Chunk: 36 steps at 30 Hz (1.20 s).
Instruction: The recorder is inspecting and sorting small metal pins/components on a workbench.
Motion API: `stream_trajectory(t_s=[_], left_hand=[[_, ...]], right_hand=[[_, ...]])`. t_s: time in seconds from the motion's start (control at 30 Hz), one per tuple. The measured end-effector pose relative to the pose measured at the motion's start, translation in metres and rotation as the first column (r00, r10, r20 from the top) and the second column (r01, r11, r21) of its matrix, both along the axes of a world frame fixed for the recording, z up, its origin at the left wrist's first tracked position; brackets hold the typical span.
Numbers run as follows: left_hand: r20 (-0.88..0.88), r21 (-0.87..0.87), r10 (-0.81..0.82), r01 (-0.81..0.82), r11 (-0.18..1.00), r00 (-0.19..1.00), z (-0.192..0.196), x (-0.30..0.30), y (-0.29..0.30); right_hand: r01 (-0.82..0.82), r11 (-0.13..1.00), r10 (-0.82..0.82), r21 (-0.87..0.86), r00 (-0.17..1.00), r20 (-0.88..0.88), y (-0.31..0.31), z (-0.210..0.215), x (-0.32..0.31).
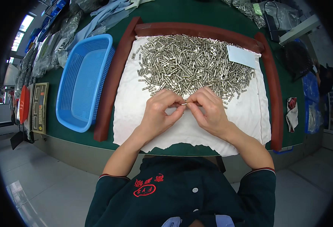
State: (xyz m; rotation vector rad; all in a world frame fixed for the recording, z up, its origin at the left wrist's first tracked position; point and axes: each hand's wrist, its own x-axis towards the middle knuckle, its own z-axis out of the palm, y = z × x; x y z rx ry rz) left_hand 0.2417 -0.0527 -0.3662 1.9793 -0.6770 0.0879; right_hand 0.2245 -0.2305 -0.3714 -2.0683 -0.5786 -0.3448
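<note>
I see the left hand and right hand mid-frame, pinching one small metal pin together. Pin pile sits above on white cloth.

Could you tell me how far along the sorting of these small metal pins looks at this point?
Done: nothing visibly; the blue basket looks empty. In hand: the left hand and right hand pinch one pin between them. Left: a large heap of pins covers the white cloth.
</note>
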Motion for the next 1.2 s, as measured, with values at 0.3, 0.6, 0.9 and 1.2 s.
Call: stream_trajectory(t_s=[0.3, 0.6, 0.9, 1.2], left_hand=[[-0.075, -0.024, -0.006, 0.004, 1.0, 0.997, -0.0016, -0.0021, 0.0027], [-0.105, -0.064, 0.018, -0.025, 0.998, 0.994, 0.0024, -0.0012, 0.0023], [-0.11, -0.047, 0.021, -0.027, 0.999, 0.994, 0.0016, -0.0016, 0.0026], [-0.158, -0.079, 0.009, -0.022, 0.997, 0.987, 0.0005, -0.003, 0.003]], right_hand=[[-0.027, 0.999, 0.028, -0.021, 0.998, 0.064, 0.001, 0.0019, -0.0002], [-0.034, 0.999, 0.035, -0.017, 0.998, 0.058, 0.001, 0.0025, 0.0007], [-0.032, 0.999, 0.033, -0.019, 0.998, 0.057, 0.0004, 0.0012, -0.0002], [-0.05, 0.998, 0.055, -0.037, 0.989, 0.135, 0.0003, 0.0038, 0.0007]])
